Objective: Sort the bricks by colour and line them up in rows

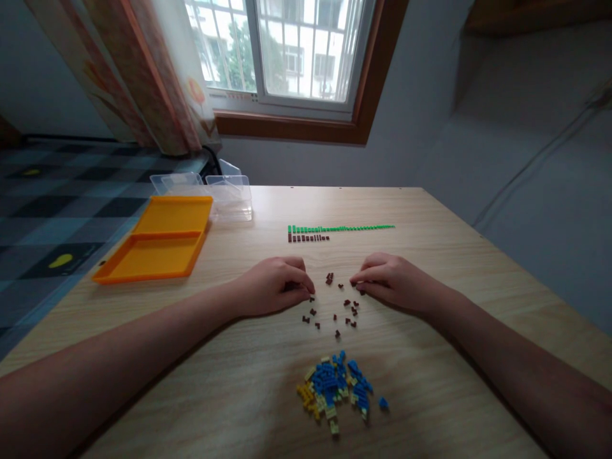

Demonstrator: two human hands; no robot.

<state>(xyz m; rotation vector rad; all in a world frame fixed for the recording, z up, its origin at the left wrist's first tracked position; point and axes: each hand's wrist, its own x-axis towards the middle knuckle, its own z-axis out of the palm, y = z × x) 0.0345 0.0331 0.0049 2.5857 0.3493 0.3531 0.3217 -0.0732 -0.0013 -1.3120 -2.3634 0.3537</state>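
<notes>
Small brown building bricks [347, 302] lie scattered on the table between my two hands. My left hand [280, 285] rests on the wood with its fingertips pinched together at a tiny brown brick [312, 299]. Across from it, my right hand [392, 280] has thumb and fingers closed at the table, where a dark brown brick [354, 284] shows under the fingertips. Beyond the hands runs a long row of green bricks [325, 229], with a shorter row of brown bricks [306, 238] just in front of it.
A heap of blue, yellow and cream bricks [329, 382] lies near the front of the table. An opened orange case [157, 255] sits at the left, and clear plastic boxes [234, 201] stand behind it. The wall and window [306, 57] are beyond the table.
</notes>
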